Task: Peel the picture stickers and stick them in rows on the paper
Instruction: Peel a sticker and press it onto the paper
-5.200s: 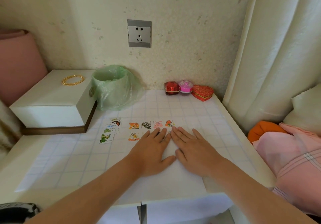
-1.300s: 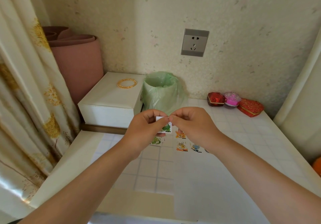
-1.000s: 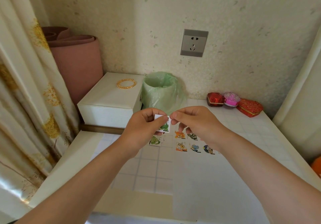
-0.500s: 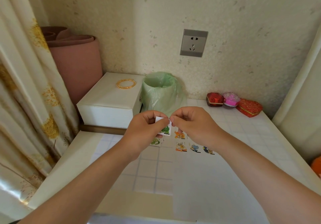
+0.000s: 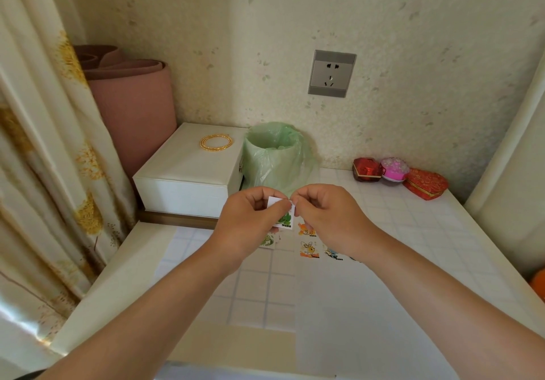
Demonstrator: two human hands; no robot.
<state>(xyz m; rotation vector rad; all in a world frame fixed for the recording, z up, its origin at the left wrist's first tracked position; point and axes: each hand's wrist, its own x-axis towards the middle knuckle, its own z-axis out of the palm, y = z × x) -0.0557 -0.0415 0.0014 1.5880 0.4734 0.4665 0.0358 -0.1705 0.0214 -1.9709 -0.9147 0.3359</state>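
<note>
Both of the person's hands are raised above the white table with a pale grid pattern (image 5: 413, 232), meeting just in front of a bin lined with a green plastic bag (image 5: 274, 155). The left hand (image 5: 250, 220) pinches a small white square sticker with a green picture (image 5: 285, 217) between thumb and forefinger, its other fingers curled toward the palm. The right hand (image 5: 327, 217) has thumb and forefinger nipped together on that sticker's upper right corner, the remaining fingers folded under. Whether the picture has begun to part from its backing is too small to tell. The held sticker hangs clear of the table. Below the hands an orange picture sticker (image 5: 306, 229) lies flat, with an orange-and-white sticker (image 5: 309, 249) just nearer the person and a blue sticker (image 5: 333, 254) beside that on the right. A loose pile of green stickers (image 5: 267, 241) lies under the left hand. A plain white sheet of paper (image 5: 354, 320) covers the near right part of the table. At the left stands a white rectangular box (image 5: 188, 173) with a gold bangle (image 5: 216, 142) on its lid, just beside the bin. Against the wall at the right sit a red hexagonal box (image 5: 367, 169), a pink round box (image 5: 394, 168) and a red heart-shaped box (image 5: 426, 185), side by side. A grey wall socket (image 5: 331, 73) is mounted above, and a rolled pink mat (image 5: 132, 105) and a cream floral curtain (image 5: 44, 143) fill the left.
</note>
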